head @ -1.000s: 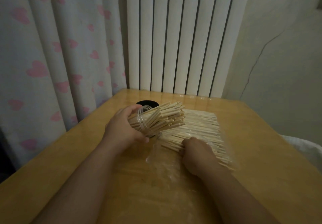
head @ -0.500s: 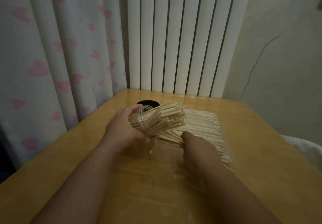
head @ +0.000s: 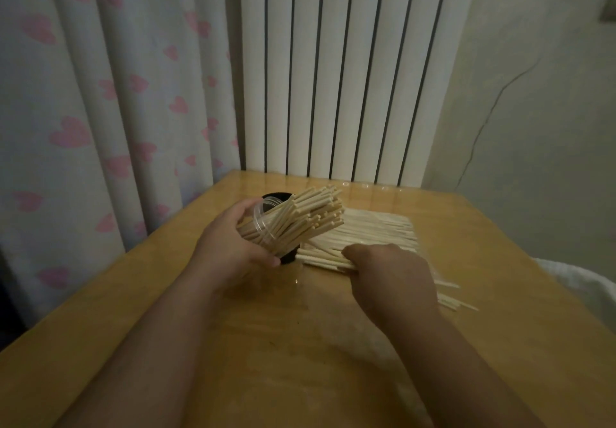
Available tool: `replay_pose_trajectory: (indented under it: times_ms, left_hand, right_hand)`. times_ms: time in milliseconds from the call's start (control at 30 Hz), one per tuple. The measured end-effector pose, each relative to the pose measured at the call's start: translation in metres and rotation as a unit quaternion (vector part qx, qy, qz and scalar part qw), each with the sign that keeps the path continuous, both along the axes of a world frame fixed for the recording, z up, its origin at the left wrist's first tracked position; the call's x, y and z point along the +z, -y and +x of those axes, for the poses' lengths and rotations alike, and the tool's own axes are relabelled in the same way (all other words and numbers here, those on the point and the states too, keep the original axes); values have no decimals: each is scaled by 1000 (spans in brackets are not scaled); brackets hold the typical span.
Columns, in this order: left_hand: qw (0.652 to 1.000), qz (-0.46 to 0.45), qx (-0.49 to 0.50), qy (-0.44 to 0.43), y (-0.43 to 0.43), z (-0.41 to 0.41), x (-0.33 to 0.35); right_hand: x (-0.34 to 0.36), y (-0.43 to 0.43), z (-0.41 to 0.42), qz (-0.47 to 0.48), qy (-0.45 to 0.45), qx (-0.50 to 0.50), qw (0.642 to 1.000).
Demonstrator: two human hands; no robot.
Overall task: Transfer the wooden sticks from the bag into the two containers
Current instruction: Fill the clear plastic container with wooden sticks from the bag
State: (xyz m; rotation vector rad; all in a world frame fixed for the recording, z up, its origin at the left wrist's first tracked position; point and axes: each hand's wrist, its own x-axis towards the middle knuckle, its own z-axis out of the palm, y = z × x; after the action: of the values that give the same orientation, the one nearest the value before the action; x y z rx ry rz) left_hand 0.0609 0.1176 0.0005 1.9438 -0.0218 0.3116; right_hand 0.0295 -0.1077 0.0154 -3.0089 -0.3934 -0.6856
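This is looking like a room in a home, not a workplace. A pale pleated fabric curtain printed with pink hearts is hanging down the left side, and a tall white radiator of vertical ribs is standing behind. A glossy honey-coloured wooden table is sitting in that corner. A thin dark crack is running down the plain off-white plastered wall on the right, where white textured cloth is showing at the edge.
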Motion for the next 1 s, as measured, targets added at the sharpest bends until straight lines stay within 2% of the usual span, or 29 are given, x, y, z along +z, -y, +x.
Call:
replay_pose_trajectory:
  times_ms: [67,167,267,367,533,700,900,1000]
  left_hand:
    - [1000,-7,-4,-3,0,0,0]
    - [1000,4,-9,-5,2,-2,1]
    - [1000,16,-18,-12,4,-4,2]
    - [999,22,-19,-13,4,-4,2]
    - [999,22,-29,-17,3,-6,4]
    - [998,50,-33,-18,3,-5,3]
    - [996,84,-26,-19,8,-5,4]
    - [995,93,-25,-15,9,-5,4]
  right_hand:
    - [5,-1,-3,-7,37,0,999]
    - [6,1,-4,3,139,12,990]
    - [0,3,-1,63,261,68,961]
    - [-5,7,4,106,330,91,933]
    - [-4,7,7,225,310,84,920]
    - [-9,4,11,406,310,145,848]
    - [-1,-6,5,493,308,188,792]
    - [4,-15,-5,541,257,201,775]
